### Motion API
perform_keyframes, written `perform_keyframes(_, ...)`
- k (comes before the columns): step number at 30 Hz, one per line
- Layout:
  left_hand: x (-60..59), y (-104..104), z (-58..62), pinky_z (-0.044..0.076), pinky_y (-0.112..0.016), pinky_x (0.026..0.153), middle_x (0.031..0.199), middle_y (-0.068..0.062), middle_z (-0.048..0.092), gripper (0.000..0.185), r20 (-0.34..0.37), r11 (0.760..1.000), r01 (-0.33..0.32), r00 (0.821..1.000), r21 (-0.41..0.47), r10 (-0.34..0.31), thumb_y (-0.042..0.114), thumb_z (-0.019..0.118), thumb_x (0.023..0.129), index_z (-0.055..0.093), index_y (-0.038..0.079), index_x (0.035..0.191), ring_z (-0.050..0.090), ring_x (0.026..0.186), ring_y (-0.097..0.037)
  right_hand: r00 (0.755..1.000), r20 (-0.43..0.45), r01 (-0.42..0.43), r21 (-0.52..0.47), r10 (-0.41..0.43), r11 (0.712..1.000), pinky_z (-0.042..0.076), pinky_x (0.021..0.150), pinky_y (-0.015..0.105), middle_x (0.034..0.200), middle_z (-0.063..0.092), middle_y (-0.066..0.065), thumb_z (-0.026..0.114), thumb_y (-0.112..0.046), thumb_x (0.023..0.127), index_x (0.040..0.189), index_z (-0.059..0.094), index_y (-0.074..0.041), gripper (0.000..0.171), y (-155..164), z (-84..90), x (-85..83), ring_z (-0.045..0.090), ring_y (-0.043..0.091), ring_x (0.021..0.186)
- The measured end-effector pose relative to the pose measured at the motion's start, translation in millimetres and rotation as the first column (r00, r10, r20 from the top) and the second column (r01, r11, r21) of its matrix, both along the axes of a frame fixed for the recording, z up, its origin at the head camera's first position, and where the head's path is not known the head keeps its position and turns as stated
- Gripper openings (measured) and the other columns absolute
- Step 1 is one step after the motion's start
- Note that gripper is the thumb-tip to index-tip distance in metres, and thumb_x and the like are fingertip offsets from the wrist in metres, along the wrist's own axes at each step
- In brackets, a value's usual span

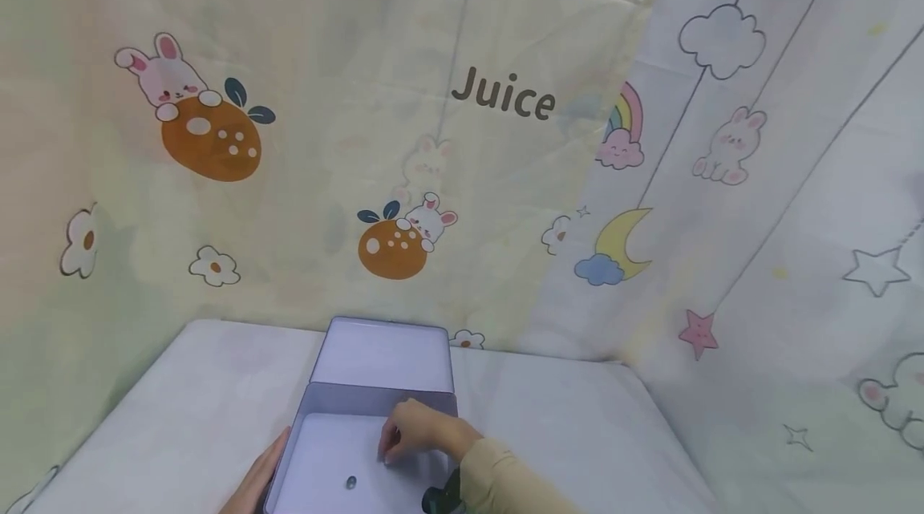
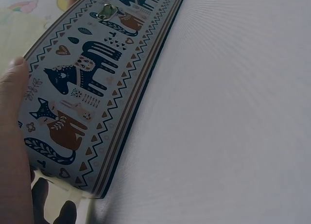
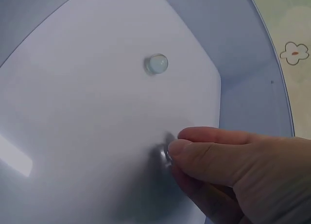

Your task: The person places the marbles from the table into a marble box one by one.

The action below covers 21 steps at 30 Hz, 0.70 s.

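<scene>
Tin: open tin box (image 1: 339, 450) sits on the white counter (image 1: 563, 426), its lid (image 1: 382, 355) tilted up at the back.
Right hand: your right hand (image 1: 415, 434) reaches inside the tin, fingertips (image 3: 177, 148) pinching a small bead against the floor.
Loose bead: a second clear bead (image 3: 156, 64) lies apart, nearer the tin's middle.
Left hand: your left hand (image 1: 253, 482) rests flat, fingers straight, against the tin's patterned outer wall (image 2: 92, 88).

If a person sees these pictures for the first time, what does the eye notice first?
First, the bright cartoon curtain with rabbits and the word "Juice", filling the background. Below it, an open tin box sits on the white table, with a small clear bead inside. The right hand reaches into the box; the left hand touches its patterned side.
</scene>
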State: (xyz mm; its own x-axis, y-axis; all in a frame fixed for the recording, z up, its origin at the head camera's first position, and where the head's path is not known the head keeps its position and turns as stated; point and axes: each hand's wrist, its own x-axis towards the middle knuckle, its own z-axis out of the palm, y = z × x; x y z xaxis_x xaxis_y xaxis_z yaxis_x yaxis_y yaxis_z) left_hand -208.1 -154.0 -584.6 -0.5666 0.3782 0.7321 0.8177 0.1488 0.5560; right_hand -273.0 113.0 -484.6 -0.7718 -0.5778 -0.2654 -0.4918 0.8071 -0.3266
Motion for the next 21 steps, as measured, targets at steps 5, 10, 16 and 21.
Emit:
perform_keyframes(5,1.9,4.0,-2.7,0.01,0.001,0.101,0.158,0.013,0.005,0.084,-0.015,1.0,-0.015,1.0,-0.016,0.015,0.047,0.044,0.091,0.006,0.004,0.152,0.005,0.141,0.008,1.0,0.008,0.022,0.033,-0.022,0.999,0.044,0.064,0.011,0.071,0.065,-0.017,0.076,-0.014,0.078,0.08,0.075,-0.024,0.01,-4.9,0.9,4.8,0.053,-0.007,0.066)
perform_keyframes(10,2.5,3.5,-2.3,0.009,0.001,0.099,0.157,0.015,0.004,0.083,0.004,0.999,-0.023,1.0,-0.025,0.023,0.048,0.042,0.091,0.005,0.007,0.153,0.005,0.14,0.009,1.0,0.017,0.022,0.031,-0.023,0.999,0.045,0.064,0.011,0.073,0.067,-0.015,0.076,-0.013,0.078,0.082,0.076,-0.022,0.01,-7.7,4.0,6.0,0.054,-0.007,0.066)
perform_keyframes(16,3.0,0.8,-0.4,0.008,0.002,0.098,0.157,0.016,0.003,0.085,0.033,0.998,-0.036,0.999,-0.043,0.038,0.048,0.045,0.09,0.004,0.008,0.153,0.004,0.14,0.01,1.0,0.025,0.0,0.016,0.0,1.0,0.046,0.064,0.01,0.075,0.068,-0.015,0.076,-0.013,0.078,0.084,0.076,-0.021,0.01,-8.4,3.8,4.2,0.054,-0.008,0.067)
perform_keyframes(21,2.6,1.4,-0.3,0.01,0.002,0.098,0.156,0.017,0.004,0.086,0.03,0.999,-0.031,0.999,-0.029,0.032,0.047,0.048,0.089,0.006,0.005,0.152,0.005,0.139,0.011,0.999,0.022,-0.035,-0.003,0.036,0.999,0.046,0.065,0.01,0.076,0.068,-0.016,0.076,-0.015,0.079,0.088,0.076,-0.021,0.011,-7.3,4.4,0.4,0.055,-0.008,0.069)
